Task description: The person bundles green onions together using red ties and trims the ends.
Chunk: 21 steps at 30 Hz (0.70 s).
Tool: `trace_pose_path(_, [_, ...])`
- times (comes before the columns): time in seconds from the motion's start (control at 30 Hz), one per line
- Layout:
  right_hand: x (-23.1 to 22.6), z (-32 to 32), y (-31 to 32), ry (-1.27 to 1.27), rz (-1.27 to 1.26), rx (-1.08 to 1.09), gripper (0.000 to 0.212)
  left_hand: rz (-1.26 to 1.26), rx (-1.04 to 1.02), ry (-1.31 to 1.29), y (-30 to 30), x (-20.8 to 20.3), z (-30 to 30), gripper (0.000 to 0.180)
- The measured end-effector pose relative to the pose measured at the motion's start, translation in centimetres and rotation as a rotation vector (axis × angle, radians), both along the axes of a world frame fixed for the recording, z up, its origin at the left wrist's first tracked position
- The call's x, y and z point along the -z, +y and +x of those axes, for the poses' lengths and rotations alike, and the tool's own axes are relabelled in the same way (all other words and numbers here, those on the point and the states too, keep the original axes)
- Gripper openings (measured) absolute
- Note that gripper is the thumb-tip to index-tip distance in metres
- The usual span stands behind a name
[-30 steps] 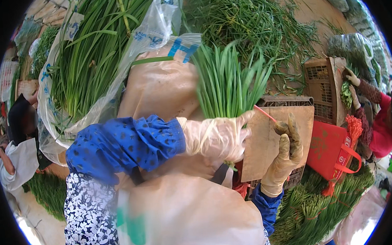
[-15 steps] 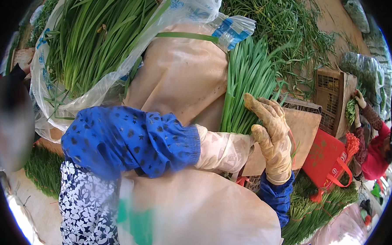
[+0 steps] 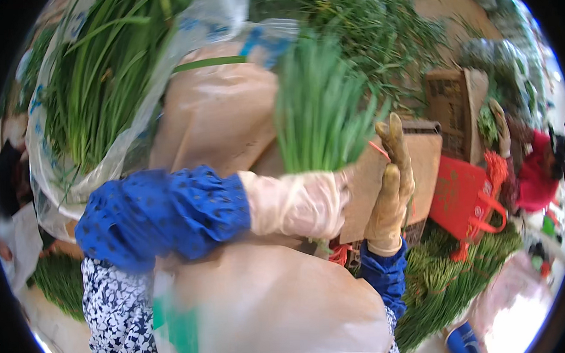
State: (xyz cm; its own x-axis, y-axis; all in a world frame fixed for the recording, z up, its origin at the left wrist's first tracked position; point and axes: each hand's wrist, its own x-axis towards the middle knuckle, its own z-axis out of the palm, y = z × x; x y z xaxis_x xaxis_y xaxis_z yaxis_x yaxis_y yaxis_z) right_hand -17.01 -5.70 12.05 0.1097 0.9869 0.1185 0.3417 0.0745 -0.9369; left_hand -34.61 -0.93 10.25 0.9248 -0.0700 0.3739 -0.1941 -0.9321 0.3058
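Note:
My left hand (image 3: 306, 204), in a thin pale glove, is closed around the lower part of a bunch of garlic chives (image 3: 317, 112). The long green leaves fan upward and are blurred. Just right of it, my right hand (image 3: 393, 190) wears a stained yellowish glove, its fingers stretched up and thumb apart, with no bunch in its grasp. A thin red strip (image 3: 378, 151) shows beside those fingers; whether they touch it I cannot tell. Stalk ends poke out below my left hand. A brown cover (image 3: 223, 110) spreads beyond my left arm.
An open plastic bag (image 3: 40, 181) of long green leaves stands at far left. Loose greens (image 3: 364, 34) lie at the back. Right of my hands are a board (image 3: 421, 170), a crate (image 3: 447, 115) and a red bag (image 3: 463, 200). Another person (image 3: 534, 172) handles greens at far right.
The bunch and my left hand have shifted left in the picture. My right hand has turned edge-on, its fingers now straighter, and stands apart from the bunch. The whole view has shifted.

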Motion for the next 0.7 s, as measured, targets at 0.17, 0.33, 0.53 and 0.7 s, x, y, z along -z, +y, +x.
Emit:
trace_pose_path(0.17, [4.3, 6.4, -3.5, -0.391, -0.227, 0.405, 0.062, -0.263, -0.212, -0.153, 6.6, -5.1, 0.7, 0.026])
trace_pose_path(0.33, [12.7, 14.6, -11.1, -0.632, -0.133, 0.846, 0.070, -0.401, -0.315, -0.364, 10.6, -7.8, 0.4, 0.014])
trace_pose_path(0.53, [14.1, 19.4, -17.3, -1.005, -0.733, 0.937, 0.047, -0.598, -0.542, -0.344, 10.2, -8.1, -1.4, 0.033])
trace_pose_path(0.7, [15.6, 21.1, -18.6, -1.210, -0.307, 0.855, 0.034, -0.782, -0.664, -0.317, 9.1, -9.4, -1.7, 0.039])
